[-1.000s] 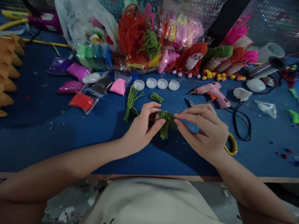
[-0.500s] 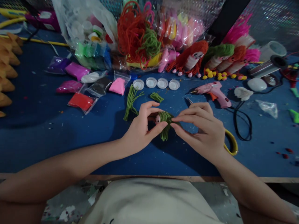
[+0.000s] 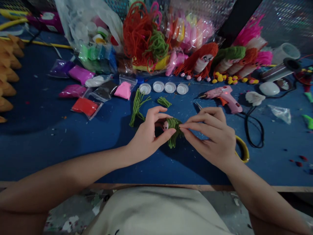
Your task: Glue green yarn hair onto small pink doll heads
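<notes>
A small doll head with green yarn hair (image 3: 173,129) is held just above the blue table (image 3: 49,137). My left hand (image 3: 149,133) grips it from the left, thumb under and fingers over. My right hand (image 3: 213,137) pinches the green yarn from the right with thumb and forefinger. Loose green yarn strands (image 3: 137,106) and a short green bundle (image 3: 164,102) lie just beyond my left hand. Yellow-handled scissors (image 3: 242,150) lie partly hidden under my right hand.
A pink glue gun (image 3: 223,97) with a black cord (image 3: 254,130) lies to the right. Four white caps (image 3: 163,87), bags of coloured clay (image 3: 84,106), tangled yarn (image 3: 143,34) and finished yarn-haired dolls (image 3: 202,60) fill the back. Orange shapes (image 3: 6,78) line the left edge.
My right hand has slid a little left along the green yarn, closing up to my left thumb. The yarn tuft hangs shorter and tighter. My left hand has barely moved.
</notes>
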The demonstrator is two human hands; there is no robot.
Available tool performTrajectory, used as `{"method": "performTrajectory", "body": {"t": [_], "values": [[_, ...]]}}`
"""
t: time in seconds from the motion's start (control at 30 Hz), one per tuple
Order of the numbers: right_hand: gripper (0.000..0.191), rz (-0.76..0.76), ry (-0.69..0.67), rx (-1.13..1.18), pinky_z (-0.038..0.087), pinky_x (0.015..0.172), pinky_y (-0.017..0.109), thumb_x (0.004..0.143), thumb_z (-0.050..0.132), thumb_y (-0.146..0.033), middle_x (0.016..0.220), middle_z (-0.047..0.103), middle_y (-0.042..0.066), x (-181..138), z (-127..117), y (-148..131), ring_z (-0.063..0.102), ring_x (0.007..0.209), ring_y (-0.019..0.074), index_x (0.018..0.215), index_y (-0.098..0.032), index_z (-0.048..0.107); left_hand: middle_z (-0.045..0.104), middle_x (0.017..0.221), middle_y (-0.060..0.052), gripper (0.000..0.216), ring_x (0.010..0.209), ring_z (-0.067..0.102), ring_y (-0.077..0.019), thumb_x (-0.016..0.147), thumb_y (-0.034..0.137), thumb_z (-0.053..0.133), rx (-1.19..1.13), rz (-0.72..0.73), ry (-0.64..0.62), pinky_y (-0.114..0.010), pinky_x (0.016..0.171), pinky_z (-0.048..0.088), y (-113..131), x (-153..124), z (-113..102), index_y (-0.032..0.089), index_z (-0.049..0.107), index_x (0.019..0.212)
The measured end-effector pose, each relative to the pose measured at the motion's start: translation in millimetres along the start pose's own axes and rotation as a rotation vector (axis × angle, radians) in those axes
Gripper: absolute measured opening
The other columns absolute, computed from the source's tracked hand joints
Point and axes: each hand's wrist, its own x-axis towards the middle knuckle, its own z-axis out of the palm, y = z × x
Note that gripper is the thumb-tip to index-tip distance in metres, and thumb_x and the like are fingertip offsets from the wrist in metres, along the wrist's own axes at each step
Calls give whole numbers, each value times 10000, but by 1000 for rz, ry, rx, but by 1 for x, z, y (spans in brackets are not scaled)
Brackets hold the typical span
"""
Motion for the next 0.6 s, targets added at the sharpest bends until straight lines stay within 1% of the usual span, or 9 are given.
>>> {"method": "performTrajectory", "body": {"t": [0.13, 0.27, 0.37, 0.47, 0.6], "values": [[174, -54, 35, -5, 533, 790, 435, 871, 707, -168, 853, 760, 16, 0, -1, -1, 625, 879, 243, 961, -315, 736, 652, 1187, -88, 439, 1005, 689, -188, 956, 303, 634, -5, -13, -6, -350, 850, 581, 0, 0, 0, 252, 350, 1286], [170, -23, 77, 55, 528, 775, 431, 868, 706, -149, 837, 748, 24, 1, -1, -3, 623, 820, 224, 943, -299, 730, 652, 1186, -83, 434, 1036, 690, -193, 959, 297, 628, -24, -23, -1, -353, 862, 586, 0, 0, 0, 251, 351, 1290], [145, 11, 54, 57, 524, 752, 426, 870, 721, -183, 828, 749, 25, 1, 0, -3, 626, 826, 228, 934, -312, 732, 642, 1201, -86, 451, 1059, 687, -197, 955, 303, 636, -38, -23, -1, -343, 842, 592, 0, -1, 0, 252, 347, 1297], [149, 9, 28, 37, 519, 736, 420, 865, 735, -198, 830, 753, 22, 0, 1, -3, 620, 842, 234, 951, -320, 731, 641, 1199, -87, 459, 1069, 685, -200, 949, 299, 644, -42, -19, 1, -345, 845, 589, 0, -1, 0, 256, 346, 1295], [145, -15, 15, 34, 519, 755, 413, 858, 738, -168, 823, 752, 16, 1, 1, -2, 607, 854, 228, 922, -297, 719, 650, 1179, -85, 468, 979, 684, -174, 940, 289, 655, -36, -10, 3, -334, 831, 580, 0, 0, 0, 250, 346, 1289]]}}
